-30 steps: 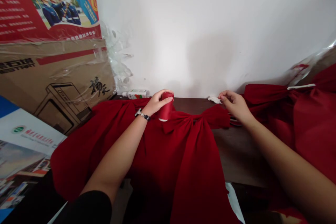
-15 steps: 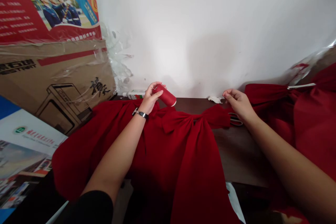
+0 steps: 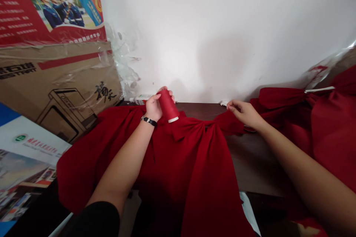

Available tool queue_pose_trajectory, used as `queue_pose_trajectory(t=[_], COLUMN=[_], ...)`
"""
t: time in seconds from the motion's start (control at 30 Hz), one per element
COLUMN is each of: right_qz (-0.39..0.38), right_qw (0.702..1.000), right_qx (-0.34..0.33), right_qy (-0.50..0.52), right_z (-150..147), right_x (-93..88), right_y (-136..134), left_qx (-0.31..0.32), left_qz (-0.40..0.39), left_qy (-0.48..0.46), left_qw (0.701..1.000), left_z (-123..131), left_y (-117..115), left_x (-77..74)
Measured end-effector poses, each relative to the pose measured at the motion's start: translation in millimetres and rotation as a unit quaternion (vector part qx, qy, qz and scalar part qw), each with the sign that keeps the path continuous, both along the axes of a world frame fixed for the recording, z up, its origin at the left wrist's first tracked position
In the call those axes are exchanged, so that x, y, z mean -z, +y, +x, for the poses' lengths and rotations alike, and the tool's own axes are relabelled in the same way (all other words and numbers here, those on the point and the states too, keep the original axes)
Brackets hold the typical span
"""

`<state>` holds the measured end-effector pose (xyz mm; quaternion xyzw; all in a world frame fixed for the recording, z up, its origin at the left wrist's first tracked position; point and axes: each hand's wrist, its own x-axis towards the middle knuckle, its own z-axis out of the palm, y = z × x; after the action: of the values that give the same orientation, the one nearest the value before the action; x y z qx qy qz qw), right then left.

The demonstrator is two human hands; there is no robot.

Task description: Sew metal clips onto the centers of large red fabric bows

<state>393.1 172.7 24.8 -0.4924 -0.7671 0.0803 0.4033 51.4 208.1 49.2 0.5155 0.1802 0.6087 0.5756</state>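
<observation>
My left hand is closed round a spool of red thread, held tilted just above the gathered red cloth that hangs over the table's front edge. A black wristwatch sits on that wrist. My right hand hovers at the right end of the cloth's gathered knot, with thumb and fingertips pinched together; what they pinch is too small to make out. The dark wooden table shows bare to the right of the cloth.
A cardboard box with a poster above it leans against the wall on the left. A small white bottle lies at the wall behind the spool. More red cloth is piled at the right. Printed sheets lie at lower left.
My left hand has turned the spool from lying sideways to pointing down toward the cloth. My right hand has shifted a little left, toward the cloth's knot.
</observation>
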Motion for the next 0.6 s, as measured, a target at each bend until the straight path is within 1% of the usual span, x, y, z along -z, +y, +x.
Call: queue_pose_trajectory(t=[0.07,0.17,0.23,0.33,0.4,0.47,0.53,0.6], right_qz=[-0.003,-0.025,-0.05,-0.105,-0.135,-0.151,-0.152,-0.132], right_qw=[1.0,1.0,0.998,0.989,0.982,0.978,0.977,0.977], right_qx=[0.008,0.006,-0.024,-0.091,-0.126,-0.14,-0.116,-0.043], right_qy=[-0.013,0.004,0.03,0.049,0.031,-0.021,-0.095,-0.16], right_z=[2.3,8.9,14.2,22.9,29.1,35.3,41.2,47.0], right_x=[-1.6,-5.4,-9.5,-16.4,-18.7,-16.9,-10.8,-2.6], right_y=[-0.2,-0.4,-1.8,-4.7,-4.8,-1.3,5.8,14.9], left_qx=[-0.075,-0.18,-0.234,-0.291,-0.309,-0.307,-0.284,-0.242], left_qz=[0.025,0.067,0.074,0.046,0.024,0.006,-0.013,-0.039], left_qy=[-0.033,-0.089,-0.109,-0.12,-0.146,-0.184,-0.216,-0.23], left_qw=[0.996,0.977,0.963,0.948,0.939,0.934,0.934,0.942], left_z=[1.2,2.8,2.1,-4.1,-10.5,-16.7,-20.9,-22.3], left_y=[4.0,12.9,19.6,29.1,33.8,36.7,37.7,37.0], left_x=[-0.9,0.2,3.0,7.8,9.8,10.4,9.8,8.6])
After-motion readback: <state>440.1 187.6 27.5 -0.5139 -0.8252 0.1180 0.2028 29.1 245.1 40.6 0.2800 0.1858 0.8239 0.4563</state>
